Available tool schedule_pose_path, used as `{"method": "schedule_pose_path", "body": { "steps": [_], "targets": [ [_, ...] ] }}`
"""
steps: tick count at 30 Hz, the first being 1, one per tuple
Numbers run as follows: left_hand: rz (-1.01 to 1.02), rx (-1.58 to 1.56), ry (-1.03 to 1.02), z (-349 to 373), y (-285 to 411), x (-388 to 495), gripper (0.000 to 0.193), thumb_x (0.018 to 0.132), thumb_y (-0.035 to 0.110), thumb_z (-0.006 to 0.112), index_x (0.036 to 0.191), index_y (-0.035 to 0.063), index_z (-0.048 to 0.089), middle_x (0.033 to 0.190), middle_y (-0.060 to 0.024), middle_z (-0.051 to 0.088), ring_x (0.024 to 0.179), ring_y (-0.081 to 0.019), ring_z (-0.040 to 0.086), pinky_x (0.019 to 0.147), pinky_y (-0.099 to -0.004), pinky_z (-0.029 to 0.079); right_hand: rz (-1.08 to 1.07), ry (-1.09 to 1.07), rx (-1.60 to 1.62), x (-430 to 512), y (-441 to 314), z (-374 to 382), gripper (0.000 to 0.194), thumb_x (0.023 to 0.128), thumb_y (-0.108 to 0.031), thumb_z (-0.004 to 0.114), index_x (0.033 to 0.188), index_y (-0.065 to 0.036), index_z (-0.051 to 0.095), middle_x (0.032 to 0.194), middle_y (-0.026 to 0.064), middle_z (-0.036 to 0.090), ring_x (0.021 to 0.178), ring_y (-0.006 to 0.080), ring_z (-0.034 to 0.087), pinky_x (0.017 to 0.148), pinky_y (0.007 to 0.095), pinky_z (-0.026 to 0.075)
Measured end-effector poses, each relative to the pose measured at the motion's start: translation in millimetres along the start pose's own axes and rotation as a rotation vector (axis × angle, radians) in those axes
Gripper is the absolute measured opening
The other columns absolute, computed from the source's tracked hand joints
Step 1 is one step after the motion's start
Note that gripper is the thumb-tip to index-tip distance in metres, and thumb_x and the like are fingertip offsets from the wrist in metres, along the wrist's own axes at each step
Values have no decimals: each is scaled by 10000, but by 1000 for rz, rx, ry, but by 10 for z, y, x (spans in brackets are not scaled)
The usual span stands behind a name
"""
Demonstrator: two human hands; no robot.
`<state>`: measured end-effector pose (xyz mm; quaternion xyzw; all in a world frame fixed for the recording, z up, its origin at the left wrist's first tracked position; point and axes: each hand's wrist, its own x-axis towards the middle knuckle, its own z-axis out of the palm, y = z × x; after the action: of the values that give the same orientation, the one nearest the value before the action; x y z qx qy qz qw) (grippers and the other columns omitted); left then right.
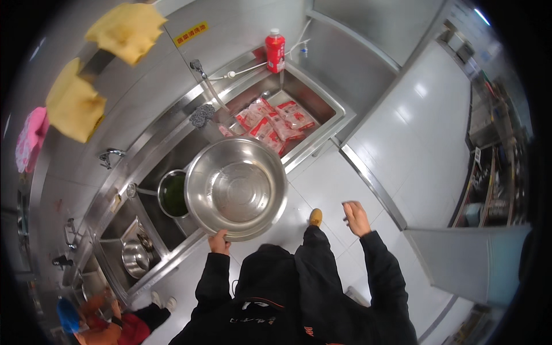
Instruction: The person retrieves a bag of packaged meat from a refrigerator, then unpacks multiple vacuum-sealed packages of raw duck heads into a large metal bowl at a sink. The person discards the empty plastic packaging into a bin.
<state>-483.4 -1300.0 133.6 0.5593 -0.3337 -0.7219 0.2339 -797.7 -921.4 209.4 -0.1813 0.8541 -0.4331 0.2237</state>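
A large stainless steel basin tilts in front of me above the sink's front edge, with a little clear liquid or wet sheen inside. Its near rim is gripped by my left hand. My right hand hangs in the air over the floor, away from the basin, fingers loosely bent and apart; nothing shows in it. Beyond the basin, several red-and-white plastic packets lie in the right-hand sink. The basin partly hides a round metal pot holding something green in the middle sink.
A red bottle stands on the sink's back corner, near a tap hose and a steel scouring pad. Metal bowls sit in the left sink. Yellow gloves hang on the wall. Another person works at lower left.
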Motion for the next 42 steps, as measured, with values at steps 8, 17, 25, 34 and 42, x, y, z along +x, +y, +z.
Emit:
{"method": "schedule_pose_path", "body": {
  "steps": [8, 17, 25, 34, 42],
  "targets": [
    [-65, -65, 298, 998, 35, -27, 248, 862, 266, 765, 932, 95, 600, 731, -7, 565, 499, -122, 482, 398, -272, 279, -353, -150, -307, 3242, -147, 28, 391, 963, -334, 626, 1108, 25, 679, 1052, 254, 679, 995, 431, 642, 887, 470, 512],
    [31, 646, 356, 2056, -301, -1304, 241, 1021, 214, 530, 1140, 7, 562, 928, -73, 617, 633, -72, 487, 540, -227, 384, -232, -521, -619, 5784, 344, 1060, 542, 867, -414, 723, 1215, -5, 647, 1165, 297, 648, 1110, 403, 630, 953, 462, 490],
    [187, 342, -150, 4598, -419, -40, 345, 881, -28, 703, 1202, 9, 586, 934, -69, 586, 639, -65, 549, 577, -222, 434, -60, -607, -800, 6640, 623, 1752, 1275, 606, -681, 846, 1529, -2, 286, 1533, 356, 271, 1385, 495, 357, 1172, 479, 313],
    [258, 404, 253, 5878, -719, 2680, 686, 837, 239, 758, 1388, -56, 473, 1311, -256, 566, 1184, -357, 570, 1012, -415, 465, 7, -708, -326, 6568, 911, 1688, 457, 761, -376, 846, 957, -1, 671, 871, 130, 709, 813, 213, 679, 731, 377, 537],
    [-95, 346, 291, 5883, -1142, 3326, 867, 787, 451, 759, 1395, -90, 461, 1341, -318, 548, 1308, -430, 495, 1094, -445, 400, 328, -668, 24, 6620, 597, 1709, 480, 852, -252, 803, 1187, 20, 591, 1078, 133, 674, 910, 259, 662, 726, 409, 569]
  ]
}}
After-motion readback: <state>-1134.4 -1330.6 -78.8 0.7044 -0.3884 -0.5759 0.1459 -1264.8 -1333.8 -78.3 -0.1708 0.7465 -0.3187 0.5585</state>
